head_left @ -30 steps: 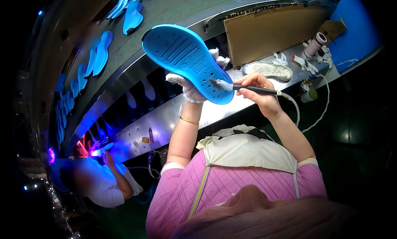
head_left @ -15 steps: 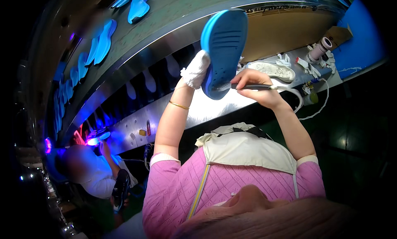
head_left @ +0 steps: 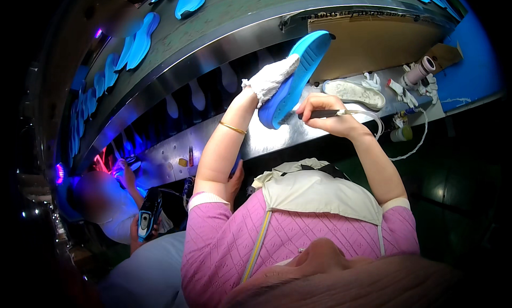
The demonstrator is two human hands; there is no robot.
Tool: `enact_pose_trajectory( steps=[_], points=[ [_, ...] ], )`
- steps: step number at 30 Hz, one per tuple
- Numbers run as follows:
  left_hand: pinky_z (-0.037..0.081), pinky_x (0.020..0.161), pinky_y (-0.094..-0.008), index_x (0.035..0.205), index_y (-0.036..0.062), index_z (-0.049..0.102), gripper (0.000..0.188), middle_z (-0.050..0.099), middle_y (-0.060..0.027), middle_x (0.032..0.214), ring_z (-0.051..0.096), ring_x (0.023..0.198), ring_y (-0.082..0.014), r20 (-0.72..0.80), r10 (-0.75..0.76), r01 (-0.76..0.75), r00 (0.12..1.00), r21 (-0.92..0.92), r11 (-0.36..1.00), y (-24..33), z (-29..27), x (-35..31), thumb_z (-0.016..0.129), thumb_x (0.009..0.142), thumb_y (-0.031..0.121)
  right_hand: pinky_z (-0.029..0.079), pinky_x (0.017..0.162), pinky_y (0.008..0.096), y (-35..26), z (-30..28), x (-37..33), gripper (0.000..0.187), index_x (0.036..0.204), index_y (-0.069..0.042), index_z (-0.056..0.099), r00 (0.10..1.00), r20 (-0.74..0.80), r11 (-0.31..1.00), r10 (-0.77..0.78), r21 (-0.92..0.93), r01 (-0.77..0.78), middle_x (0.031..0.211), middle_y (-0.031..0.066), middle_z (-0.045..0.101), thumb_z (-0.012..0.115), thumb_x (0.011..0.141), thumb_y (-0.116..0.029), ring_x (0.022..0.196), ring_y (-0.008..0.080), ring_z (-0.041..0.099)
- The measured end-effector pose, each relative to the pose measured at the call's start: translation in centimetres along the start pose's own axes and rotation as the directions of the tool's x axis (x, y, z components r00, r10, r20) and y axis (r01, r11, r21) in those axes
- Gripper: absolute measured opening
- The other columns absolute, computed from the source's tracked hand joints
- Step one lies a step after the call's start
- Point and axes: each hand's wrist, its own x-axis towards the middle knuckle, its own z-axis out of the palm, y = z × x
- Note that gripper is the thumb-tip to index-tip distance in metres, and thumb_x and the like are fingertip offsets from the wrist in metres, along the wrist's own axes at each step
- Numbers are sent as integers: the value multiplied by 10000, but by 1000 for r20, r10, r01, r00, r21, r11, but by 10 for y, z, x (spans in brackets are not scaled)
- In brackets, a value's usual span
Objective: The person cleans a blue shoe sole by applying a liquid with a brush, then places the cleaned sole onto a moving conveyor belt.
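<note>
My left hand (head_left: 273,80), in a white glove, is closed on the edge of a blue shoe sole (head_left: 305,68). The sole is tilted, with its ribbed, dotted face turned partly to the right and its lower end close to me. My bare right hand (head_left: 332,116) grips the dark handle of a brush (head_left: 324,114), with a pale tube (head_left: 373,117) running from its rear end. The brush tip is beside the sole's lower right edge; whether it touches I cannot tell. A brightly lit white work surface (head_left: 266,140) lies below.
Several blue soles (head_left: 141,41) lie on a green conveyor belt (head_left: 234,17) behind a metal rail. To the right are a white sole-shaped piece (head_left: 354,93), gloves (head_left: 402,93), a pink bottle (head_left: 424,68) and cardboard (head_left: 368,46). At left, a co-worker holds a dark shoe (head_left: 149,214); another person's hand (head_left: 234,181) shows behind my left arm.
My left hand has turned and tilted the sole, so its face shows narrower. The brush tip has come off the heel face toward the edge. Another person's hand has appeared by my left arm.
</note>
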Motion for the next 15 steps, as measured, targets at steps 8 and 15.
enact_pose_trajectory(
  steps=[8,15],
  points=[
    [544,760,-299,1222,47,600,589,651,-103,1027,633,861,-165,33,-3,4,999,-37,999,-7,5,-2,634,885,529,490,818,290,2,-24,-4,99,761,-29,631,998,6,983,62,173,-62,960,77,627,642,714,57,911,164,608],
    [545,770,-315,1272,39,556,629,635,-118,1062,624,889,-171,43,-6,9,999,-71,997,-9,10,-8,643,882,526,478,798,271,0,-42,-6,68,751,-27,623,993,-8,953,118,283,-111,955,84,629,663,709,9,886,147,594]
  ],
)
